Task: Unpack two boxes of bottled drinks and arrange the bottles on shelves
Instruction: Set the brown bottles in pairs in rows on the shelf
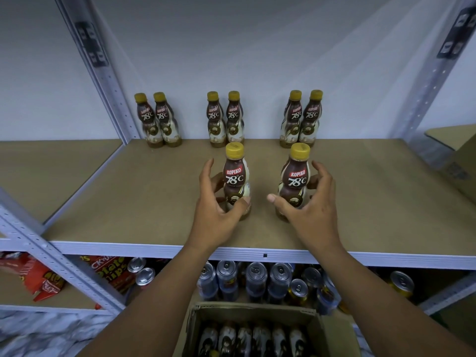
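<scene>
Two brown Kopiko 78°C bottles with yellow caps stand upright mid-shelf. My left hand (215,204) curls round the left bottle (236,176), with the thumb on its front and the fingers behind it. My right hand (313,207) cups the right bottle (295,179) loosely; its thumb sticks out clear of the bottle's left side and the fingers are spread behind. Three pairs of the same bottles (158,119) (224,118) (301,117) stand along the back wall. An open cardboard box (195,328) below holds several more bottles.
The brown shelf board (128,197) has a grey metal front edge and slotted uprights on both sides. Another cardboard box (461,161) sits at the shelf's right end. The shelf below holds several drink cans (255,279) and red chip bags (43,279).
</scene>
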Motion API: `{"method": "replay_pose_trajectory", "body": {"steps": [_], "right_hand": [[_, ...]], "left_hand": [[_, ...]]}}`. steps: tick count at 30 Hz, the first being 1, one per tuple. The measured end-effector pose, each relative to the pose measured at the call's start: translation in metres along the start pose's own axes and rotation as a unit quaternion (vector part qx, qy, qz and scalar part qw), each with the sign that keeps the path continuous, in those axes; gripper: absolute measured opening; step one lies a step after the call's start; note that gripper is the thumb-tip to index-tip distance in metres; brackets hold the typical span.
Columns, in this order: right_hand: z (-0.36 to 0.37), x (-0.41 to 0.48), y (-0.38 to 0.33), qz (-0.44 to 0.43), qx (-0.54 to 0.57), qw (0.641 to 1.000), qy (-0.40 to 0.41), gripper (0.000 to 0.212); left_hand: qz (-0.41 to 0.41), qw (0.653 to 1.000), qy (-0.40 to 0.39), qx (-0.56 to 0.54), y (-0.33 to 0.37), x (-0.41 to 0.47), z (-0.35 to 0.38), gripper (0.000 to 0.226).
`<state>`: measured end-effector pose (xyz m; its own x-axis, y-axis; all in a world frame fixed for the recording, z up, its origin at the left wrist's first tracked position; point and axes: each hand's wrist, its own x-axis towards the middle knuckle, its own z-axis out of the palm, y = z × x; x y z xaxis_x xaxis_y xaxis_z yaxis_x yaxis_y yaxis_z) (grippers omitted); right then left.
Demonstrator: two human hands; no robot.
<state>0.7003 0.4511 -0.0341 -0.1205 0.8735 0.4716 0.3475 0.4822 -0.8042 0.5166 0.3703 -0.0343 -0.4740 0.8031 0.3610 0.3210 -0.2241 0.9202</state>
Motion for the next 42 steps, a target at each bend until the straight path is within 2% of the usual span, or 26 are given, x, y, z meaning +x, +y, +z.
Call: {"method": "replay_pose_trajectory", "body": {"steps": [19, 24, 27, 33, 42], "right_hand": [[0.0008, 0.0005, 0.0030, 0.011, 0.013, 1.000, -0.018, 0.082], [0.0004, 0.0002, 0.0020, 0.022, 0.017, 0.999, -0.020, 0.086], [0.0012, -0.0009, 0.0011, 0.015, 0.023, 1.000, -0.014, 0.095], [0.0025, 0.0018, -0.0005, -0.010, -0.025, 1.000, 0.003, 0.109], [0.0055, 0.0033, 0.0033, -0.013, -0.046, 0.999, -0.007, 0.098]], "left_hand": [[-0.007, 0.999, 0.013, 0.039, -0.0052, 0.0013, 0.0013, 0.107], [-0.012, 0.999, 0.018, 0.047, -0.0035, 0.0013, 0.0016, 0.108], [-0.014, 0.999, 0.018, 0.046, -0.0020, 0.0004, 0.0017, 0.108], [-0.006, 0.999, 0.010, 0.040, -0.0018, -0.0005, 0.0011, 0.102], [0.005, 0.998, 0.009, 0.054, -0.0031, 0.0002, 0.0016, 0.100]]}}
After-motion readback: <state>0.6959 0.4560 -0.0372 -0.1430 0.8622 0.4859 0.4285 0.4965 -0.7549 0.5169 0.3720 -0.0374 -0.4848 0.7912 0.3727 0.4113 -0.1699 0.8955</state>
